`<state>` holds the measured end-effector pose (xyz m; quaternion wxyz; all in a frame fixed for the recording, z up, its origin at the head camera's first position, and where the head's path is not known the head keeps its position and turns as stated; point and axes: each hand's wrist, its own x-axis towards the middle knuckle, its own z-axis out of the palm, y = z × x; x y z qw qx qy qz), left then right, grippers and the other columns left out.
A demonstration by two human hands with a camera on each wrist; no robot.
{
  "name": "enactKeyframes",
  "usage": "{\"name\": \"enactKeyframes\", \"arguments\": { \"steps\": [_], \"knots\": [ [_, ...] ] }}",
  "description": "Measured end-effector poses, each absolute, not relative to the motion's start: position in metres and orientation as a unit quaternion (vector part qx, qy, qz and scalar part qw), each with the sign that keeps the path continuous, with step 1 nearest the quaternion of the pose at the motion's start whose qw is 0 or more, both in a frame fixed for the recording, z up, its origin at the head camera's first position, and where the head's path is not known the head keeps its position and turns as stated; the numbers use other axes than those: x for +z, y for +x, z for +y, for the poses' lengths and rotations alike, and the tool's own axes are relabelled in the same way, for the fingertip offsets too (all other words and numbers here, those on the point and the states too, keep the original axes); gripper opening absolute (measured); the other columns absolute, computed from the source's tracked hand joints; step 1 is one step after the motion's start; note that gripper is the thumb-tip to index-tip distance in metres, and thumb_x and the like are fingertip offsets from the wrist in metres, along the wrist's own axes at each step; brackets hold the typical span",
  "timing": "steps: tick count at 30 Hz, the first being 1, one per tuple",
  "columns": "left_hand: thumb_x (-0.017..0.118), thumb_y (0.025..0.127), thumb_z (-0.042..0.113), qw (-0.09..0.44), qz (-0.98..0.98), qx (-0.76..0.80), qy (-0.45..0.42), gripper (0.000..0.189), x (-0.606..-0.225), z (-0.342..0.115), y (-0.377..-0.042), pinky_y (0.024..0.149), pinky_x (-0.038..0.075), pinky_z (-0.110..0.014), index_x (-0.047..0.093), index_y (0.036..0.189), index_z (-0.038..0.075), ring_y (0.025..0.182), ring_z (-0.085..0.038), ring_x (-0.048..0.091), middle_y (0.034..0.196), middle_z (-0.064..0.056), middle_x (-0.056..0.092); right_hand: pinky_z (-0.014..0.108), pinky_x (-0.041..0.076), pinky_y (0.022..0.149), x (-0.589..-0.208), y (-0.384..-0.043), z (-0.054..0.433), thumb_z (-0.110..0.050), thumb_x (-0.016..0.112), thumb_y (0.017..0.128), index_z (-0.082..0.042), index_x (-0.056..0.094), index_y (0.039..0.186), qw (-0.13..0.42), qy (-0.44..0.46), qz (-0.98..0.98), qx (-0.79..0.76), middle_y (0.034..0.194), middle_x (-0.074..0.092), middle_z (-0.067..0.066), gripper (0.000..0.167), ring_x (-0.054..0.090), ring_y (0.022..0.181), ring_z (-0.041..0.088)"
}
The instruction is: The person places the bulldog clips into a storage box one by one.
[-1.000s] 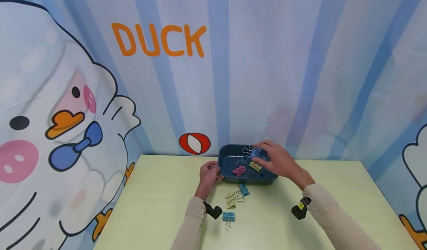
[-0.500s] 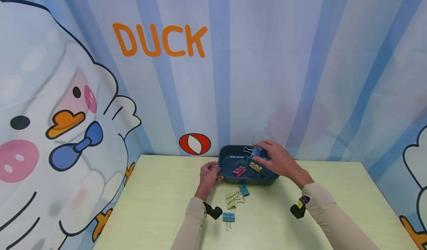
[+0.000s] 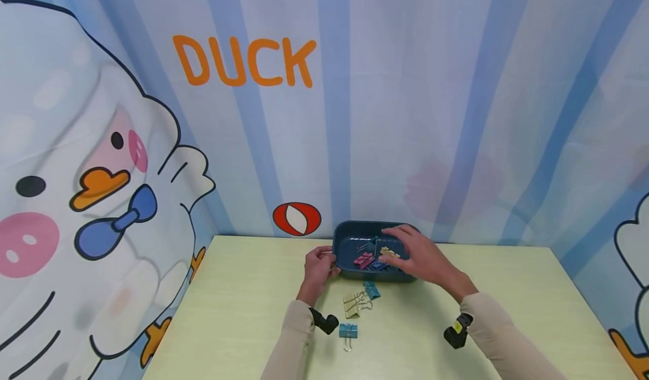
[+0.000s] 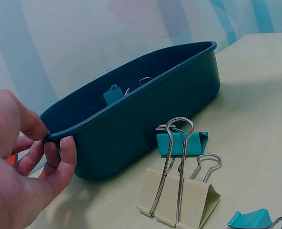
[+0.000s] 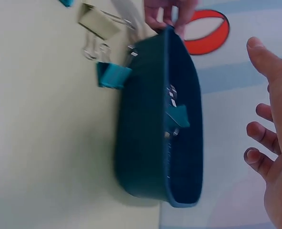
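My left hand [image 3: 318, 270] pinches the left end of a dark blue plastic bin [image 4: 126, 138] at its rim, between thumb and fingers. Over the bin's right side hovers my right hand [image 3: 428, 259], thumb and fingers spread apart with nothing between them. Inside the bin lie a pink binder clip [image 3: 363, 260], a blue binder clip [image 3: 379, 265], a yellow binder clip [image 3: 388, 252] and a teal binder clip [image 4: 114, 95]. The right hand partly covers the bin's contents in the head view.
In front of the bin on the pale table [image 3: 243, 312] lie a cream binder clip [image 4: 179, 195], a teal binder clip [image 4: 183, 143] close to the bin wall, and another teal binder clip [image 3: 348, 330] nearer the person. A printed curtain [image 3: 395, 115] hangs behind the table.
The blue binder clip has left my right fingers and now lies in the bin. The right hand's fingers have spread and it sits slightly lower. My left hand has stayed at the rim.
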<state>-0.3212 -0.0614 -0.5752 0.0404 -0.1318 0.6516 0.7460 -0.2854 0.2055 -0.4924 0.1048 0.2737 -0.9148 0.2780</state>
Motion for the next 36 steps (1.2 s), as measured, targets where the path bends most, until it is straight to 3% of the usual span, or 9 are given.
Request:
{"name": "enactKeyframes", "arguments": {
  "steps": [3,10,15,28,36],
  "knots": [
    [0.058,0.096,0.000,0.040,0.654,0.744,-0.132,0.035,-0.575,-0.062,-0.321,0.062,0.058,-0.025,0.062,0.131,-0.005,0.080,-0.024,0.067,0.120,-0.027,0.064,0.043,0.057,0.080,-0.500,-0.274,0.200,-0.052,0.075,0.092,-0.015,0.060,0.144,0.099,0.285,-0.913,0.275,0.137,0.059,0.008,0.065,0.064,0.091,0.014],
    [0.058,0.097,0.001,0.046,0.651,0.745,-0.137,0.035,-0.576,-0.063,-0.320,0.064,0.059,-0.026,0.062,0.131,-0.004,0.082,-0.025,0.069,0.121,-0.028,0.065,0.045,0.058,0.089,-0.522,-0.244,0.179,-0.046,0.078,0.091,-0.018,0.064,0.140,0.085,0.322,-0.902,0.276,0.134,0.062,0.003,0.059,0.066,0.111,0.020],
    [0.058,0.096,0.000,0.045,0.651,0.746,-0.133,0.035,-0.576,-0.063,-0.319,0.063,0.059,-0.026,0.062,0.131,-0.005,0.080,-0.024,0.068,0.119,-0.028,0.065,0.039,0.059,0.087,-0.544,-0.223,0.166,-0.048,0.076,0.092,-0.018,0.066,0.137,0.052,0.355,-0.891,0.279,0.129,0.063,-0.002,0.055,0.067,0.108,0.018],
    [0.058,0.097,0.000,0.043,0.651,0.747,-0.131,0.035,-0.574,-0.062,-0.320,0.063,0.059,-0.025,0.062,0.132,-0.006,0.089,-0.030,0.070,0.121,-0.028,0.063,0.046,0.056,0.096,-0.583,-0.198,0.140,-0.046,0.075,0.094,-0.022,0.068,0.135,-0.037,0.348,-0.899,0.263,0.130,0.063,-0.005,0.049,0.063,0.116,0.015],
    [0.057,0.099,0.000,0.048,0.649,0.748,-0.131,0.034,-0.574,-0.063,-0.320,0.064,0.059,-0.025,0.061,0.132,-0.005,0.087,-0.028,0.069,0.122,-0.028,0.065,0.041,0.057,0.093,-0.607,-0.191,0.131,-0.031,0.072,0.099,-0.022,0.071,0.129,-0.011,0.350,-0.898,0.267,0.126,0.065,-0.003,0.032,0.065,0.112,0.014]
  ]
}}
